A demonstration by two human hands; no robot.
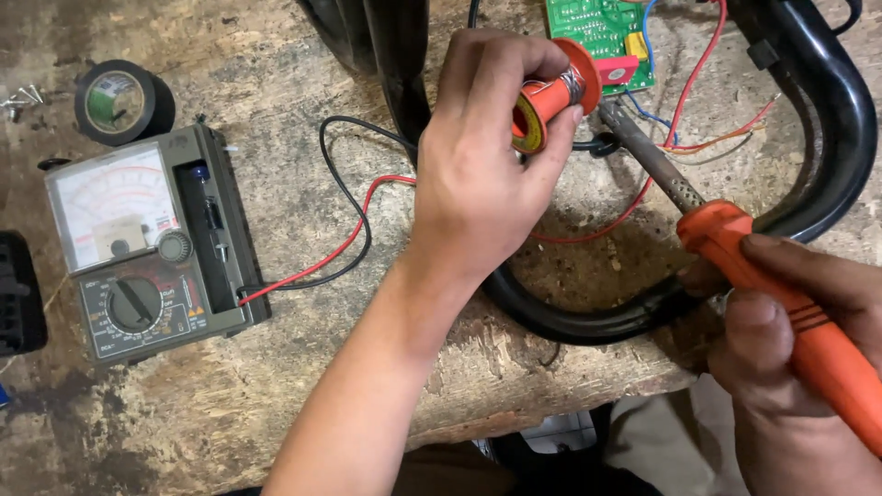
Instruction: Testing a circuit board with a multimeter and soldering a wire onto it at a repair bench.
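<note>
The one camera sits on my head and looks steeply down, close over the wooden bench (230, 404). My left hand (482, 174) fills the middle, my right hand (781, 340) the lower right corner.

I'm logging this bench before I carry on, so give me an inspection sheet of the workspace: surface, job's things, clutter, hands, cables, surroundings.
Surface: worn wooden bench, stained, chipped along the front edge.
Job's things: orange solder spool; orange-handled soldering iron, tip pointing toward the spool; green circuit board at the top edge.
Clutter: analog multimeter; black tape roll; a few screws; black object cut off at the left edge.
Hands: left hand grips the spool; right hand grips the iron's handle.
Cables: red and black meter leads loop across the bench; red and blue wires run from the board.
Surroundings: black curved tube bending around the work area.
</note>
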